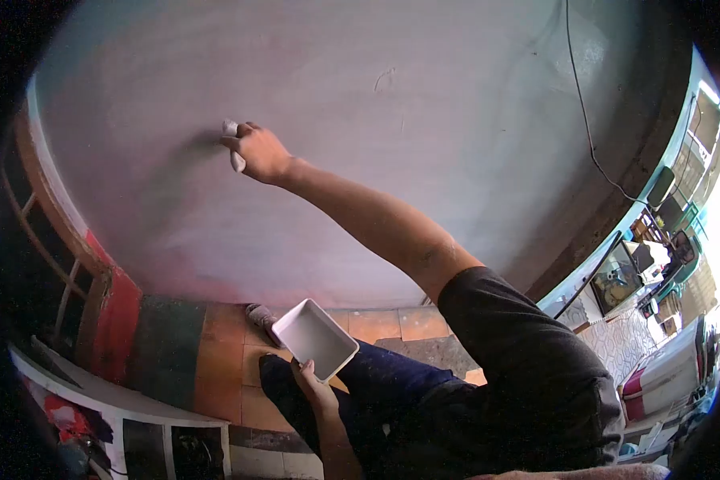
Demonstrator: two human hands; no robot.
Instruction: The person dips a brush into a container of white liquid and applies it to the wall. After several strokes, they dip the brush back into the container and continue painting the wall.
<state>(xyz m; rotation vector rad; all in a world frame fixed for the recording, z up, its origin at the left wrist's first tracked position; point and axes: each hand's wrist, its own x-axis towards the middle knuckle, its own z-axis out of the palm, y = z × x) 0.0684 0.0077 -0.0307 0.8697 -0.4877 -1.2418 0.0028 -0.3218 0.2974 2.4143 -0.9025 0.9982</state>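
My left hand [316,386] holds a white rectangular tray [336,370] by its near edge, low in front of my legs. The tray is tilted, its inside facing up with a pale, smooth surface. Stretched out to the upper left, my right hand [262,154] is closed around a whitish piece [238,162] whose ends stick out above and below the fist. Its kind is not clear, since the fingers cover its middle. This piece is at or very near the pale grey-pink wall [336,88]; contact cannot be made out.
A dark cable [582,112] hangs down the wall on the right. A wooden-framed grille [64,256] and red panel [118,328] border it on the left. A white shelf unit [168,424] stands at lower left. A glass tank [618,276] and stacked items are at right. Orange tiles [224,328] cover the floor.
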